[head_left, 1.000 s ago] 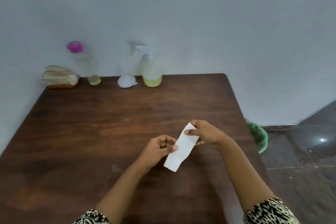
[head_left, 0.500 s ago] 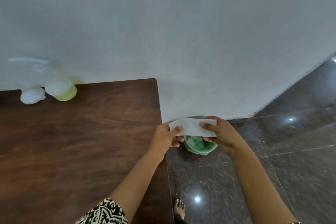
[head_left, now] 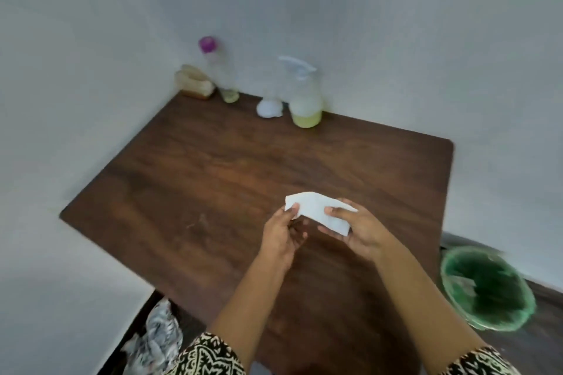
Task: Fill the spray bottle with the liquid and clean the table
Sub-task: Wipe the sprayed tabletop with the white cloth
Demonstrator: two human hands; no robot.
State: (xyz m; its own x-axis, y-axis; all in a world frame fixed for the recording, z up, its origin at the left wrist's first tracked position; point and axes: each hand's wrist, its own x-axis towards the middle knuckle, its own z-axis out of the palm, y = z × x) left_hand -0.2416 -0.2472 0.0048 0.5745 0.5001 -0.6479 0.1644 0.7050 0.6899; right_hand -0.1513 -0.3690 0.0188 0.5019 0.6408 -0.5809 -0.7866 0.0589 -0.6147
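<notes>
a green bin (head_left: 499, 298) sits right, a crumpled patterned cloth (head_left: 158, 332) lower left.

Seemingly a plain room at home: a dark wooden table (head_left: 213, 192) fills a corner of bare white walls (head_left: 365, 9), with a green-lined waste bin (head_left: 445, 271) on the floor (head_left: 545, 344) beside its right edge (a spray bottle (head_left: 305, 100) and purple-capped bottle (head_left: 220, 70) stand at its far edge).

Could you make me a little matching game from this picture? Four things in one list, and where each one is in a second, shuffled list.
Things:
1. spray bottle
2. white tissue
3. green bin
4. purple-capped bottle

Places:
A. on the floor, right of the table
B. pinched between the left hand and right hand
C. at the table's far edge, next to a small white object
D. at the far-left corner, beside a tan holder

Pairs: 1-C, 2-B, 3-A, 4-D.
</notes>
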